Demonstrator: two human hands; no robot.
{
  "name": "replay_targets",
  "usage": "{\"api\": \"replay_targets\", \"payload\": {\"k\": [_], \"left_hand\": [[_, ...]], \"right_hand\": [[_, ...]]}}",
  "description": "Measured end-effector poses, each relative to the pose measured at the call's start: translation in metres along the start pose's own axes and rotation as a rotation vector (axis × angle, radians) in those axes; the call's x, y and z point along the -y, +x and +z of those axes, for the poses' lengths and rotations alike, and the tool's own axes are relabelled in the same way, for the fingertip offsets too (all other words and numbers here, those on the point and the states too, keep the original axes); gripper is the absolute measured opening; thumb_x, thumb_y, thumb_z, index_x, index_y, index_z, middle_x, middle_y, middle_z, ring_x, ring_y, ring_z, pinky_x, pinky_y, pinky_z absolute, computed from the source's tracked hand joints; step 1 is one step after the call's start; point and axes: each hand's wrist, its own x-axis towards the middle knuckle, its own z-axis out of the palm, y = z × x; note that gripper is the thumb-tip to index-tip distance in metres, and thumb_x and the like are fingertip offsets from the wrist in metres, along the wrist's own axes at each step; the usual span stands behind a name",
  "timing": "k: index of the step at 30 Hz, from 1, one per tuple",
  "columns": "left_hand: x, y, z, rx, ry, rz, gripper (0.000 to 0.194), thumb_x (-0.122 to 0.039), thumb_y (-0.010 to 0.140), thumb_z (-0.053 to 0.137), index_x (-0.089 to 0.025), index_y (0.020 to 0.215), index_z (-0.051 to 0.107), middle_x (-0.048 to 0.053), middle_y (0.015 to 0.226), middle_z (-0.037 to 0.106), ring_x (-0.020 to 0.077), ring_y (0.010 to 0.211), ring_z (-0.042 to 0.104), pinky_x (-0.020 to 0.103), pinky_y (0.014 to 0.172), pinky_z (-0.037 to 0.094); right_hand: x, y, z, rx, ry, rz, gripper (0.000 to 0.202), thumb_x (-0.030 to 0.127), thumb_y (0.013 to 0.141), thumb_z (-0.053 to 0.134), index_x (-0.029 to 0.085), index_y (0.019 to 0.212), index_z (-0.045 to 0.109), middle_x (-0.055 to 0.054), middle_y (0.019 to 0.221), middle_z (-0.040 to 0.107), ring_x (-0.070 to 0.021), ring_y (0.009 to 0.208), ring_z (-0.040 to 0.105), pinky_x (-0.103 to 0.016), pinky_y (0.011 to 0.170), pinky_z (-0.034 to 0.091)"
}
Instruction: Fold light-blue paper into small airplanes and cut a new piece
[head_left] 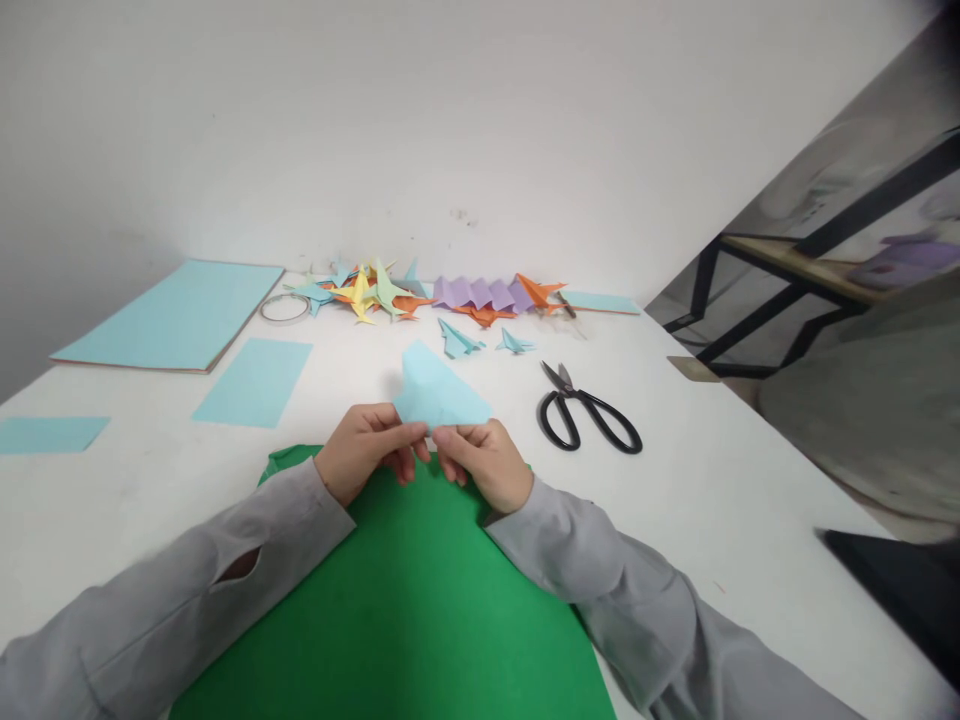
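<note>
Light-blue angular paper (441, 388): held up at its near edge in a person's two bare hands, over the far end of a bright green mat-like sheet (420, 610).
Left hand (369, 452): thumb and curled fingers pinched on the paper's near left part, the grip nearly closed.
Right hand (489, 462): thumb laid over bent fingers, pinching the same near edge just beside the left.
Grey long sleeves (600, 545): reach in from both lower corners, one with an oval opening.
Black-handled metal scissors (571, 393): lie right of the hands on a white table (720, 490), blades slightly parted and pointing away.
Small light-blue plane-shaped papers (459, 341): two, just beyond the held piece.
Multicoloured pointed paper figures (384, 292): heaped by the pale wall (480, 130), beside a purple pleated paper strip (480, 293).
Flat light-blue rectangles (253, 382): two on the left, near a large light-blue paper stack (172, 315) and a thin pale ring (285, 321).
</note>
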Motion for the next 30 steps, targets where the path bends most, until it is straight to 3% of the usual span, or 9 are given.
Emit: {"api": "replay_targets", "payload": {"k": [4,8,11,18,23,30], "left_hand": [[-0.001,-0.002,0.001,0.127,0.165,0.026,0.022,-0.029,0.067,0.066,-0.01,0.057,0.06,0.001,0.051,0.06,0.0086,0.04,0.053,0.02,0.041,0.042],[-0.003,-0.003,0.001,0.198,0.224,-0.019,0.02,-0.027,0.063,0.069,-0.011,0.054,0.062,0.001,0.049,0.061,0.0098,0.042,0.054,0.02,0.043,0.043],[-0.004,-0.003,0.001,0.251,0.264,-0.064,0.022,-0.027,0.062,0.069,-0.01,0.05,0.063,0.003,0.046,0.061,0.0106,0.043,0.055,0.021,0.046,0.044],[-0.005,-0.001,0.0,0.27,0.222,-0.099,0.022,-0.028,0.062,0.069,-0.011,0.049,0.065,0.003,0.045,0.061,0.0112,0.042,0.054,0.022,0.047,0.043],[-0.008,-0.003,0.002,0.261,0.213,-0.103,0.025,-0.03,0.063,0.069,-0.011,0.047,0.064,0.003,0.044,0.061,0.0113,0.042,0.054,0.023,0.047,0.043],[-0.006,-0.003,0.001,0.267,0.246,-0.064,0.027,-0.03,0.067,0.066,-0.011,0.048,0.062,0.003,0.044,0.061,0.0103,0.042,0.053,0.022,0.047,0.042]], "right_hand": [[0.005,-0.001,0.001,0.023,-0.061,-0.087,0.048,0.046,0.077,0.055,0.017,0.041,0.042,0.007,0.031,0.032,-0.0048,0.03,0.028,-0.021,0.033,0.022],[0.015,-0.002,0.003,0.267,-0.095,-0.154,0.042,0.043,0.083,0.048,0.016,0.053,0.057,0.002,0.042,0.049,-0.0088,0.04,0.044,-0.022,0.04,0.036],[0.02,-0.003,0.005,0.339,-0.074,-0.149,0.043,0.043,0.085,0.044,0.017,0.054,0.058,0.0,0.048,0.055,-0.0108,0.047,0.051,-0.023,0.045,0.041],[0.012,-0.006,0.004,0.261,-0.094,-0.057,0.046,0.047,0.083,0.046,0.014,0.056,0.063,0.0,0.043,0.054,-0.0062,0.034,0.033,-0.022,0.035,0.029],[0.005,-0.007,0.007,0.1,-0.057,0.014,0.054,0.06,0.076,0.046,0.016,0.045,0.052,0.004,0.033,0.038,-0.0056,0.03,0.032,-0.021,0.032,0.027],[0.003,-0.008,0.008,0.024,-0.145,0.094,0.061,0.068,0.073,0.039,0.018,0.04,0.042,0.005,0.031,0.035,-0.0053,0.027,0.031,-0.022,0.03,0.025]]}}
